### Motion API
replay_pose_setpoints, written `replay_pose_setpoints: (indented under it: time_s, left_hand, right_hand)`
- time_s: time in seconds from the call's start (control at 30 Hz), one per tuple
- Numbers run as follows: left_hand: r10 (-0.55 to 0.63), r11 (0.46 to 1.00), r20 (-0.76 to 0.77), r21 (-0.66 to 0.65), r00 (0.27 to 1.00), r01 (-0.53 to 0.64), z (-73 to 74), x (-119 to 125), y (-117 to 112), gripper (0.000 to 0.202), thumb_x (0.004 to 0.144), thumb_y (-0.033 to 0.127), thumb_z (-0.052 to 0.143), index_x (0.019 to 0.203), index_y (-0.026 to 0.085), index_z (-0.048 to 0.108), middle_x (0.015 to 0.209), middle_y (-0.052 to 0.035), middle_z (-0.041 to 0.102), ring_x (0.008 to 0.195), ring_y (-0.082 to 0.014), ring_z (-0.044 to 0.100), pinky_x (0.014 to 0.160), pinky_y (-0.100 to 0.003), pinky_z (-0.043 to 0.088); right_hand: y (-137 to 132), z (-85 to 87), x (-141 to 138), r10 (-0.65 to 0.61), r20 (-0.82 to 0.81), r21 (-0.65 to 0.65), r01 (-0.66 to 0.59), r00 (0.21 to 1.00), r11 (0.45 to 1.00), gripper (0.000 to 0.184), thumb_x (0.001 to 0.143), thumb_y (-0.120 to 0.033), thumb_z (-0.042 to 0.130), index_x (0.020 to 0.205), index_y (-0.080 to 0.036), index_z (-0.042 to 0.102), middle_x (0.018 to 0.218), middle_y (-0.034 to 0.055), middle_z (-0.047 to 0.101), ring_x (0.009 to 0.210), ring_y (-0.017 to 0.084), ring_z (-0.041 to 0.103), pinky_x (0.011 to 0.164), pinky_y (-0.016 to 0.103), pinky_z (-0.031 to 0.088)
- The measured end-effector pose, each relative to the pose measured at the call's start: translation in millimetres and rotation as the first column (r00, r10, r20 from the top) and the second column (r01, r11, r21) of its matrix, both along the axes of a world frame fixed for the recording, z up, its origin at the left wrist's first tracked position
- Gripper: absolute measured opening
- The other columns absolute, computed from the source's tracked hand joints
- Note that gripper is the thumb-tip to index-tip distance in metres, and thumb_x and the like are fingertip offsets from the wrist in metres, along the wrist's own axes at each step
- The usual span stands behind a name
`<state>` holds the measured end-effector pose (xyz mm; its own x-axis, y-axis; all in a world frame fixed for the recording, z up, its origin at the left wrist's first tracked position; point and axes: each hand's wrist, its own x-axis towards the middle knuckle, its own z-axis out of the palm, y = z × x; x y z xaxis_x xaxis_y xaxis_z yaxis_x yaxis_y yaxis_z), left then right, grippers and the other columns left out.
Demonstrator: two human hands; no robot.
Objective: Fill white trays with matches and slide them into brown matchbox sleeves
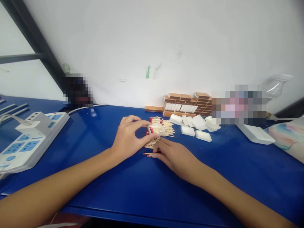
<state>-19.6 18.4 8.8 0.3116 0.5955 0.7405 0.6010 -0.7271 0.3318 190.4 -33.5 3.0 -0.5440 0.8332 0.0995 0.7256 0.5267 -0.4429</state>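
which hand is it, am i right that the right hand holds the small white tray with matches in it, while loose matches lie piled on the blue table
Not quite: the head view shows the small white tray held in the left hand, not the right hand. It does have matches in it, and loose matches lie piled on the blue table.

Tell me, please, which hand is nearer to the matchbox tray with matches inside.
Left. The left hand holds this matchbox tray; the right hand is close by, on its near side.
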Motion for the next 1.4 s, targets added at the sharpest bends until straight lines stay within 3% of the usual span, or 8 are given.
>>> replay_pose_setpoints:
  time_s: [0.43, 0.67, 0.8, 0.93, 1.17, 1.4]
  left_hand:
    - [-0.001, 1.0, -0.013, 0.007, 1.0, 0.001, -0.2, -0.2, 0.3, 0.034, 0.083, 0.049, 0.086, 0.1, 0.021, 0.077, 0.099, -0.0035, 0.08, 0.092, -0.0221, 0.07, 0.085, -0.04, 0.051]
    - [-0.003, 1.0, -0.026, -0.018, 1.0, 0.002, -2.3, -0.8, 1.5, 0.036, 0.081, 0.05, 0.087, 0.101, 0.021, 0.078, 0.098, -0.0045, 0.079, 0.093, -0.0233, 0.07, 0.086, -0.041, 0.05]
    - [-0.032, 0.998, -0.029, -0.06, 0.999, 0.031, -7.3, 1.8, -2.2, 0.043, 0.076, 0.054, 0.088, 0.104, 0.023, 0.08, 0.104, -0.0075, 0.075, 0.095, -0.0242, 0.067, 0.087, -0.041, 0.052]
    - [-0.097, 0.989, -0.018, -0.111, 0.995, 0.095, -8.7, 4.6, -8.9, 0.044, 0.074, 0.053, 0.091, 0.106, 0.025, 0.081, 0.107, -0.0074, 0.073, 0.097, -0.0245, 0.065, 0.088, -0.042, 0.053]
    - [-0.167, 0.971, 0.036, -0.168, 0.985, 0.171, -5.4, 8.2, -14.9, 0.045, 0.072, 0.053, 0.092, 0.105, 0.024, 0.081, 0.108, -0.0071, 0.072, 0.099, -0.0243, 0.067, 0.09, -0.042, 0.054]
    - [-0.178, 0.97, 0.015, -0.163, 0.984, 0.178, -6.2, 7.4, -13.9, 0.045, 0.071, 0.051, 0.092, 0.106, 0.025, 0.081, 0.109, -0.0074, 0.071, 0.101, -0.0248, 0.068, 0.091, -0.042, 0.054]
  right_hand:
    - [-2.3, -3.0, 0.3, 0.04, 0.11, 0.039, -0.044, 0.993, 0.998, 0.009, 0.104, -0.02, 0.06, 0.095, -0.019, 0.06, 0.102, 0.0068, 0.071, 0.081, 0.021, 0.068, 0.071, 0.034, 0.049]
    - [-7.2, 23.3, 28.7, 0.03, -0.047, -0.14, -0.036, 0.998, 0.989, 0.015, 0.109, -0.029, 0.052, 0.098, -0.022, 0.061, 0.1, 0.0026, 0.069, 0.086, 0.018, 0.065, 0.076, 0.03, 0.049]
    - [1.0, 32.3, 50.4, -0.1, -0.101, 0.016, 0.103, 0.99, 0.995, 0.018, 0.108, -0.035, 0.051, 0.097, -0.023, 0.059, 0.089, 0.0014, 0.066, 0.076, 0.017, 0.059, 0.068, 0.029, 0.044]
    - [5.7, 30.0, 47.2, -0.132, -0.154, 0.15, 0.155, 0.979, 0.976, 0.016, 0.107, -0.031, 0.053, 0.094, -0.023, 0.058, 0.085, 0.0014, 0.062, 0.072, 0.017, 0.055, 0.064, 0.029, 0.041]
    - [1.4, 22.2, 27.9, -0.114, -0.238, 0.165, 0.156, 0.965, 0.974, 0.009, 0.105, -0.024, 0.053, 0.098, -0.022, 0.059, 0.086, 0.0013, 0.059, 0.069, 0.016, 0.051, 0.062, 0.028, 0.039]
    - [2.0, 25.7, 28.8, -0.108, -0.189, 0.109, 0.13, 0.976, 0.985, 0.014, 0.104, -0.026, 0.057, 0.091, -0.022, 0.062, 0.079, 0.0003, 0.058, 0.067, 0.015, 0.051, 0.061, 0.028, 0.04]
